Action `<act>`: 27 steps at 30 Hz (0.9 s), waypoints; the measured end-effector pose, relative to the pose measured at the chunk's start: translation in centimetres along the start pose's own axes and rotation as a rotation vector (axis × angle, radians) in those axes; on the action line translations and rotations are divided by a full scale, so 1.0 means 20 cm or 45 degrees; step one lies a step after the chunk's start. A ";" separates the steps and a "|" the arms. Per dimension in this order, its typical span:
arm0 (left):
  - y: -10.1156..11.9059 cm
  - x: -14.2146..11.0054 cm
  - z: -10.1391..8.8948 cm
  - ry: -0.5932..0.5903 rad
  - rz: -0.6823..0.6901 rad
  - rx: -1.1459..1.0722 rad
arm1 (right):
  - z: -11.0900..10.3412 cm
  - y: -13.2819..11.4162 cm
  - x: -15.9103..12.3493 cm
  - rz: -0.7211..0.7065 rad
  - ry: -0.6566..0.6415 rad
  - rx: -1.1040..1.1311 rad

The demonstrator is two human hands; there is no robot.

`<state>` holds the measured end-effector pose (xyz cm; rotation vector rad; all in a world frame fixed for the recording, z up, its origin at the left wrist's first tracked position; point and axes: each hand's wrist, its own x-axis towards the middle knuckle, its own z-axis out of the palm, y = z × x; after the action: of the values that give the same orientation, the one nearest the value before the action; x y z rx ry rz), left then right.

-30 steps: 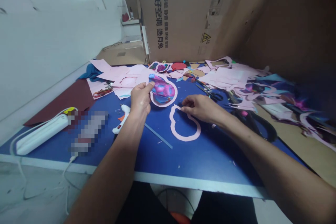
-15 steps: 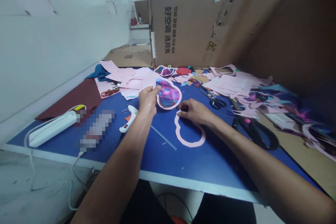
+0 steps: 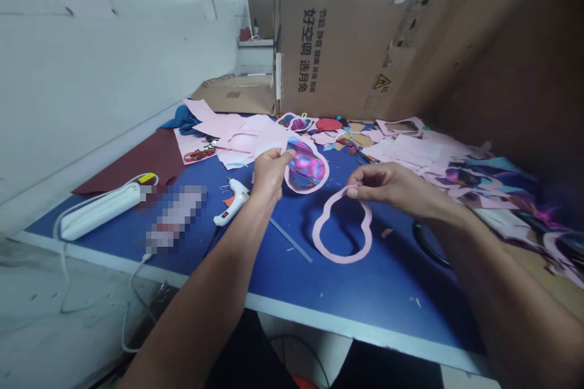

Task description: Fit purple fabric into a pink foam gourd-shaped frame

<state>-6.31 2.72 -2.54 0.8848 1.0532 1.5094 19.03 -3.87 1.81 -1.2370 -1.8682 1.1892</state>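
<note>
Between thumb and fingers, my left hand pinches the left edge of a pink-rimmed cutout with a shiny blue and purple middle. My right hand is closed on the top of a pink gourd-shaped frame, a thin outline with an open centre. The frame hangs tilted over the blue tabletop and casts a shadow there. The two pieces are apart. Left of my left forearm lies a white glue gun. A clear glue stick rests on the table right of that forearm.
Pink sheets and scraps cover the back. A pile of offcuts fills the right side. A white power strip with cords sits at left, near maroon sheet material. A tall cardboard box stands behind the table.
My right hand has lifted the pink frame off the table and moved it right. My left hand still holds the cutout. The whole view has shifted slightly.
</note>
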 end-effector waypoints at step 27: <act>-0.05 -0.25 0.18 -0.588 -0.205 0.424 | -0.06 -0.04 -0.01 -0.163 0.191 0.020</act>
<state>-1.81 -1.59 -2.32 1.2754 1.0115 0.9432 19.83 -3.73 3.10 -1.1471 -1.7955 1.0131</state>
